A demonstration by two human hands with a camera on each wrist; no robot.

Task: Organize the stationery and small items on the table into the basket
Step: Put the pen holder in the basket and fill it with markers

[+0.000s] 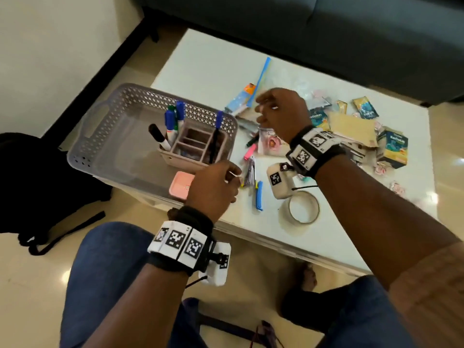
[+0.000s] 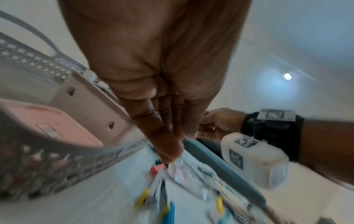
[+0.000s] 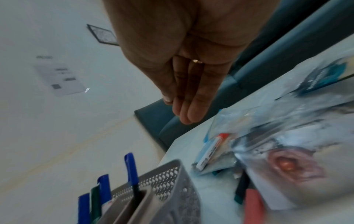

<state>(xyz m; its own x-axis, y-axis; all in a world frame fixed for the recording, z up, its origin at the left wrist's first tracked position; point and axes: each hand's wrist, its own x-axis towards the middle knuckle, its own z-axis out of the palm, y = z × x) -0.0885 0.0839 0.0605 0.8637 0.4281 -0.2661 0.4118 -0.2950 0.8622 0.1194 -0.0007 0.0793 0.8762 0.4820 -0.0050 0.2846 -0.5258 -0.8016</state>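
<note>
Basket (image 1: 82, 156) at tabletop (image 1: 213, 71) left edge; loose pens (image 1: 251, 169) just right of it. Both hands' fingers straight, together, holding nothing, probably. Grab pens w/ left hand (image 1: 213, 187), drop upright into organiser (image 1: 198, 146).

A low white table (image 1: 208, 64) sits in front of a dark sofa. A grey basket (image 1: 82, 156) rests on its left corner. Beside the basket lie a pink marker (image 1: 250, 151), a blue clip (image 1: 259, 195) and a roll of clear tape (image 1: 303, 207). Further back lies a messy pile of little packets (image 1: 365, 108), cards and a brown envelope (image 1: 352, 126).
</note>
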